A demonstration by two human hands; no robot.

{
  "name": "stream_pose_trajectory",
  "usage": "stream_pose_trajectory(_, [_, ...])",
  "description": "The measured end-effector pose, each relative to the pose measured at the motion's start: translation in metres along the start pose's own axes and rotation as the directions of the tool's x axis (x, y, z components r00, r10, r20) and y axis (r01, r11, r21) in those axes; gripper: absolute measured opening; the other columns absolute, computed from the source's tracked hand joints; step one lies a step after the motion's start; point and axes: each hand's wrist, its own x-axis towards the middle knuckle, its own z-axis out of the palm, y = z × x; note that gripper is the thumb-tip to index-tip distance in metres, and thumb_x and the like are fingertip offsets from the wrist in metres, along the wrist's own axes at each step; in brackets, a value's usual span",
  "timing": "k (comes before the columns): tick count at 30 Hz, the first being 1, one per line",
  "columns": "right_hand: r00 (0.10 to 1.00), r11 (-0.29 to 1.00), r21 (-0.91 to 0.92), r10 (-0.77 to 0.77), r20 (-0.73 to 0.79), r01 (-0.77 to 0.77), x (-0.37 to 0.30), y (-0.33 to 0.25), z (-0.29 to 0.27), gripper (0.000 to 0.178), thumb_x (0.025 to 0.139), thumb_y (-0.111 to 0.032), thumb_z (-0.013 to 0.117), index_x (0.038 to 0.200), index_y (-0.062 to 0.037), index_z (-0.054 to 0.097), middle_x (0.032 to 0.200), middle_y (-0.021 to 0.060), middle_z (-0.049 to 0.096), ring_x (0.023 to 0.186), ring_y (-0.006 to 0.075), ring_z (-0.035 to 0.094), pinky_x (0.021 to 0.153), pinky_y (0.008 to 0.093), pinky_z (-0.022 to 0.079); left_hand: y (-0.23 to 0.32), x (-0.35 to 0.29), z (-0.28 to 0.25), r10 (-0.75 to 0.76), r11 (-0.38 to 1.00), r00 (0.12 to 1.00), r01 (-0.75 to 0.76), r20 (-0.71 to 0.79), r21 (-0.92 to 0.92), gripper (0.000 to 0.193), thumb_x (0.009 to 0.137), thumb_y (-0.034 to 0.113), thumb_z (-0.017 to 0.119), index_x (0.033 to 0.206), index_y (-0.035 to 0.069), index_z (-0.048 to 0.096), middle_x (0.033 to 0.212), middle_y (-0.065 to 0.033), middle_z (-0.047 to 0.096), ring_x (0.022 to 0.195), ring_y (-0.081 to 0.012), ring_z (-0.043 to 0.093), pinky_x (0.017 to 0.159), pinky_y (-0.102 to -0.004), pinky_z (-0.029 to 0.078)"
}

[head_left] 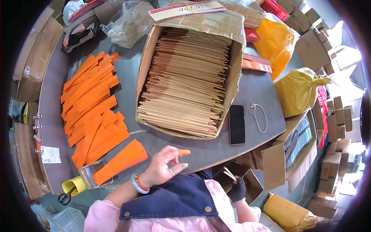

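My left hand (164,164) hovers over the near table edge with index finger and thumb apart, holding nothing. Its index fingertip wears an orange cover; a ring and a light bracelet also show. My right hand (236,190), in a dark glove, is low beside my body over an open carton, gripping a few thin wooden chopsticks (230,174). A large cardboard box (236,83) stands mid-table, filled with rows of chopsticks (185,85). To its left lie many overlapping orange paper strips (92,112). A separate orange bundle (121,160) rests partly in a clear holder (88,173), nearest my left hand.
Right of the box lie a black phone (237,124) and a white looped cord (261,118). Yellow bags (301,91) and an open carton (274,162) border the table's right side. At lower left, scissors (66,197) sit in a yellow holder (77,185).
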Motion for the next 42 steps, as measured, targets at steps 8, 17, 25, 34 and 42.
stream_pose_trajectory(8, [0.805, 0.586, -0.583, 0.549, -0.225, -0.563, -0.146, 0.149, -0.075, 0.053, 0.082, -0.009, 0.063, 0.134, -0.0096, 0.053, 0.127, 0.0175, 0.057, 0.125, 0.0393, 0.047, 0.106, 0.0501, 0.037, -0.036, -0.039, -0.047, -0.11, 0.991, 0.946, 0.129, -0.304, 0.046, 0.028, 0.086, 0.007, 0.074, 0.113, 0.004, 0.071, 0.091, -0.0027, 0.057, 0.074, -0.01, 0.054, 0.068, -0.0238, 0.048])
stream_pose_trajectory(17, [0.931, 0.934, 0.034, -0.351, -0.102, 0.356, 0.136, -0.11, -0.003, 0.042, 0.08, -0.005, 0.065, 0.122, -0.0042, 0.06, 0.113, 0.0173, 0.064, 0.104, 0.0355, 0.061, 0.09, 0.0462, 0.049, -0.04, -0.073, -0.092, 0.171, 0.72, 0.88, 0.196, -0.443, 0.666, 0.039, 0.079, 0.013, 0.078, 0.115, -0.001, 0.066, 0.106, -0.0164, 0.059, 0.094, -0.0333, 0.058, 0.084, -0.0389, 0.049])
stream_pose_trajectory(25, [0.694, 0.694, -0.034, -0.716, 0.074, 0.719, 0.257, -0.231, 0.074, 0.029, 0.081, -0.013, 0.071, 0.108, -0.006, 0.066, 0.103, 0.0123, 0.063, 0.096, 0.0349, 0.059, 0.082, 0.0452, 0.048, -0.063, -0.081, -0.094, 0.068, 0.747, 0.884, 0.262, -0.463, 0.611, 0.044, 0.07, 0.014, 0.085, 0.109, 0.004, 0.068, 0.098, -0.0119, 0.06, 0.093, -0.0304, 0.057, 0.082, -0.0379, 0.049])
stream_pose_trajectory(34, [0.709, 0.662, -0.257, -0.674, 0.206, 0.704, 0.273, -0.236, 0.093, 0.014, 0.086, -0.019, 0.067, 0.094, -0.0087, 0.063, 0.097, 0.0116, 0.061, 0.09, 0.0348, 0.057, 0.077, 0.0462, 0.046, -0.086, -0.083, -0.093, 0.082, 0.869, 0.862, 0.184, -0.501, 0.459, 0.035, 0.066, 0.011, 0.087, 0.09, 0.005, 0.062, 0.088, -0.0099, 0.059, 0.084, -0.0289, 0.056, 0.072, -0.0357, 0.047])
stream_pose_trajectory(42, [0.736, 0.704, -0.223, -0.619, 0.274, 0.675, 0.26, -0.247, 0.072, 0.021, 0.081, -0.01, 0.065, 0.099, -0.0075, 0.056, 0.093, 0.0135, 0.059, 0.091, 0.0359, 0.058, 0.08, 0.0473, 0.048, -0.082, -0.082, -0.093, 0.083, 0.878, 0.851, 0.184, -0.519, 0.442, 0.033, 0.066, 0.025, 0.088, 0.079, 0.01, 0.062, 0.083, -0.0033, 0.058, 0.082, -0.0245, 0.054, 0.078, -0.0357, 0.042])
